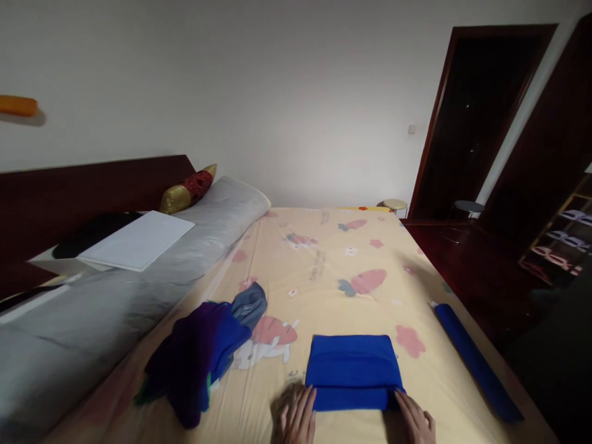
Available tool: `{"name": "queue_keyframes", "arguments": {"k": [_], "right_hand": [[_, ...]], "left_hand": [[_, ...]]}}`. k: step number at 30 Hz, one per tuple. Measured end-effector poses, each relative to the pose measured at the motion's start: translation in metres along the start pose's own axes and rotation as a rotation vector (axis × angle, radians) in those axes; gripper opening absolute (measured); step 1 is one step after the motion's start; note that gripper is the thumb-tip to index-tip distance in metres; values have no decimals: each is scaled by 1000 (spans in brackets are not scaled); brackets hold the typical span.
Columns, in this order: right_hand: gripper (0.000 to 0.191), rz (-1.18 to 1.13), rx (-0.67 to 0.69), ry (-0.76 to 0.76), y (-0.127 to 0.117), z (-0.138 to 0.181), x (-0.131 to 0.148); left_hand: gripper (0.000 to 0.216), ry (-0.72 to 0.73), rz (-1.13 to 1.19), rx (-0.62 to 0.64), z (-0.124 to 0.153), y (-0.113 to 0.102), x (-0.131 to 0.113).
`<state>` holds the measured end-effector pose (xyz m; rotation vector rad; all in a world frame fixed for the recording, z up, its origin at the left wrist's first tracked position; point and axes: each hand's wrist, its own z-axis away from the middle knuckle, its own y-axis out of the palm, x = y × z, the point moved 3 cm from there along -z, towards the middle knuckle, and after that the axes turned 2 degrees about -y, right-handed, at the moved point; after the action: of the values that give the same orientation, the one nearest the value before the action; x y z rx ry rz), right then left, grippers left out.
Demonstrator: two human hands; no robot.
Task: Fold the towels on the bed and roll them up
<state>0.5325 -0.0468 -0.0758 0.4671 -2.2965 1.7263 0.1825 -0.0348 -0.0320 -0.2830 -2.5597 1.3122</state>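
A bright blue cloth [354, 364] lies folded into a flat rectangle on the bed, with a narrow fold along its near edge. My left hand [300, 418] is at the near left corner, its fingers closed on the cloth's edge. At the opposite near corner, my right hand [415, 419] grips the end of the fold with its fingertips. The thumbs are mostly hidden. To the left sits a crumpled heap of purple, blue and grey clothing [203, 351]. A long, narrow blue bundle [476, 361] with a small white tip rests along the bed's right side.
The bed has a cream patterned sheet [324, 265]. Along its left lie a grey pillow or bedding [185, 265], a white flat board [139, 240] and a red-gold cushion [189, 189]. Stools [468, 207], a dark doorway [476, 123] and a shoe rack [559, 240] stand beyond on the right.
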Motion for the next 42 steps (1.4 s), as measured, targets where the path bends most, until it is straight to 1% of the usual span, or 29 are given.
{"name": "queue_keyframes", "arguments": {"k": [3,4,6,8,10,12,14,16,18,20,23,25,26,28,30,32,33,34,36,38,40,42], "right_hand": [[61,26,21,-2,9,5,6],[60,33,30,-6,10,3,6],[58,34,65,-41,5,-6,8],[52,32,86,-76,-6,-18,13],[42,47,79,-85,-20,-31,25],[32,82,77,-55,-32,-44,38],[28,122,113,-22,-38,-57,48],[29,159,146,5,-38,-71,52],[31,184,153,14,-35,-86,53],[34,200,139,26,-30,-98,52],[38,213,105,25,-19,-107,60],[40,172,81,-43,-7,-106,73],[41,126,75,-98,0,-103,80],[43,7,84,-245,15,-97,95],[46,-75,103,-376,26,-93,100],[47,-84,99,-416,29,-92,93],[46,-70,89,-397,28,-93,84],[46,-51,77,-346,25,-95,72],[47,-18,68,-223,21,-99,48],[50,-6,80,-135,20,-102,28],[51,-11,97,-102,22,-102,19],[51,-18,101,-86,25,-103,19]], "left_hand": [[64,99,16,23,4,3,-5],[64,114,19,26,4,4,-6],[61,93,20,31,1,6,-6],[58,38,29,53,-2,10,-6],[56,-20,55,90,-6,16,-7],[53,-86,102,147,-13,24,-9],[46,-201,154,219,-25,30,-10],[41,-330,184,302,-41,36,-10],[39,-416,177,389,-60,40,-10],[40,-444,149,446,-77,44,-12],[42,-457,111,447,-93,52,-21],[45,-415,113,401,-94,59,-36],[46,-354,132,363,-93,62,-47],[50,-160,194,278,-88,67,-67],[53,23,244,215,-84,67,-79],[56,106,244,193,-81,61,-73],[56,108,227,191,-81,57,-63],[55,95,204,192,-81,53,-51],[52,38,150,194,-80,47,-24],[48,-36,112,197,-77,45,-1],[45,-101,106,215,-74,47,10],[44,-165,121,250,-73,51,10]]}}
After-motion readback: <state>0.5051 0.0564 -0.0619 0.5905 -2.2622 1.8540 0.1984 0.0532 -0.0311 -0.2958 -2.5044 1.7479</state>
